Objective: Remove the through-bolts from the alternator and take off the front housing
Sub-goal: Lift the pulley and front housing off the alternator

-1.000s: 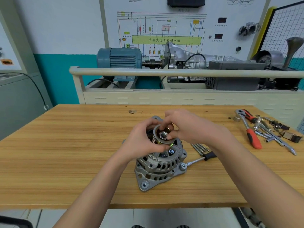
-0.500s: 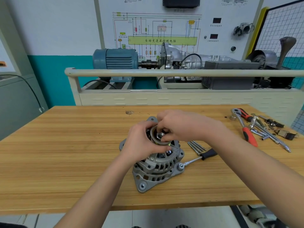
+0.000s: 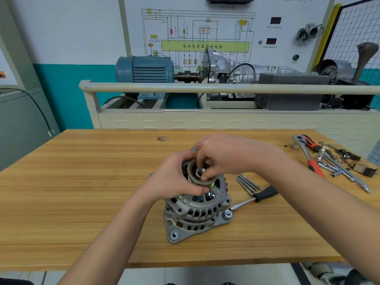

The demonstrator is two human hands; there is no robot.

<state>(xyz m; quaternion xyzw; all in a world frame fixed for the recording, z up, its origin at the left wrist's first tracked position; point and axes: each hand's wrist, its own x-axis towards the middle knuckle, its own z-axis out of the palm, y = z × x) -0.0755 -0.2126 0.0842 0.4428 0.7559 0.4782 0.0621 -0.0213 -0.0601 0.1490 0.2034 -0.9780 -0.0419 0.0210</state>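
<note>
Under both hands, near the middle of the wooden worktop [image 3: 82, 182], the alternator [image 3: 197, 210] stands with its pulley [image 3: 195, 177] facing up. The left hand [image 3: 174, 177] wraps its fingers round the pulley's rim, gripping it. The right hand [image 3: 224, 155] reaches in from the other side and pinches the nut [image 3: 200, 172] at the pulley's centre with its fingertips. Just right of that hand lie several loose through-bolts [image 3: 247, 184] side by side, touching a black-handled driver [image 3: 256, 199]. Farther right sits a red-handled ratchet [image 3: 308, 155] among other tools.
</note>
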